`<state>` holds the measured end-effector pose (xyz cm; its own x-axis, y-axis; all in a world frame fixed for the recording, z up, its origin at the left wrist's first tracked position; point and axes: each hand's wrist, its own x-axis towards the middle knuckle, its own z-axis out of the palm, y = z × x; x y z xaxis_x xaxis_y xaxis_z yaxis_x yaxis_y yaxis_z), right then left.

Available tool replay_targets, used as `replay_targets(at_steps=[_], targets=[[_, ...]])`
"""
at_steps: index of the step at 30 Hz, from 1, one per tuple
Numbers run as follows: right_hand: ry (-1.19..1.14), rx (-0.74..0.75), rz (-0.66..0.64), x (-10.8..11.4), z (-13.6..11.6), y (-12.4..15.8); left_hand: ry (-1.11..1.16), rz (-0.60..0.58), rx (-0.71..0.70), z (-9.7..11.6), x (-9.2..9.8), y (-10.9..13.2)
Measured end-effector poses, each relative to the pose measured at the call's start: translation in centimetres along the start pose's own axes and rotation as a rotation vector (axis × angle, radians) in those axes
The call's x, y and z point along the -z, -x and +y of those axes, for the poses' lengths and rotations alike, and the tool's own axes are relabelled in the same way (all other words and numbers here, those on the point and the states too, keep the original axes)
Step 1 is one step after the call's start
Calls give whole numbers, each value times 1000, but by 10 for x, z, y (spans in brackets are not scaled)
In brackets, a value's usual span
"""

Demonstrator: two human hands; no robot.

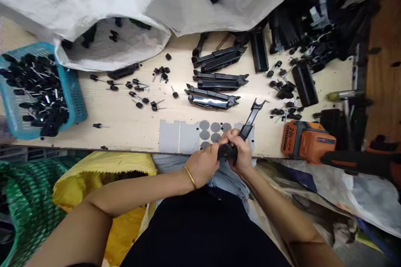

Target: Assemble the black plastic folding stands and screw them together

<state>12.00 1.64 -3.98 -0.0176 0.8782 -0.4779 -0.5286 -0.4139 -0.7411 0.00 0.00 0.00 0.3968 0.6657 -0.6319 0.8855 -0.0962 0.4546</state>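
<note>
Just over the table's front edge, both hands hold a long black plastic part (247, 128). My left hand (204, 162) is closed around its thick rounded near end. My right hand (242, 150) grips it along the side, and its slim forked far end points up and to the right. The fingers cover where the two ends of the part meet. Behind the hands lie similar black plastic assemblies (213, 99), roughly parallel. Grey sheets with round pads (189, 137) lie flat at the table edge beside my left hand.
On the left a blue basket (82, 102) holds many black knobs with metal pins. Loose knobs (138, 99) are scattered mid-table. White sacks (109, 6) stand along the back. An orange cordless power tool (316, 142) lies right, below a heap of black parts (303, 81). A yellow sack (125, 162) hangs below left.
</note>
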Motion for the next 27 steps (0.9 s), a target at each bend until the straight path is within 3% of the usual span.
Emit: replay_targets(at_steps=[3, 6, 10, 19, 27], targets=[[-32, 148, 78, -9, 4, 5, 10, 15, 92, 11, 0, 0], [-54, 223, 90, -12, 4, 5, 15, 22, 99, 16, 2, -1], [-84, 174, 42, -9, 1, 0, -25, 11, 45, 14, 8, -4], [-104, 87, 62, -6, 9, -5, -135, -13, 21, 4, 8, -3], [4, 190, 242, -3, 9, -11, -159, 33, -111, -4, 18, -22]])
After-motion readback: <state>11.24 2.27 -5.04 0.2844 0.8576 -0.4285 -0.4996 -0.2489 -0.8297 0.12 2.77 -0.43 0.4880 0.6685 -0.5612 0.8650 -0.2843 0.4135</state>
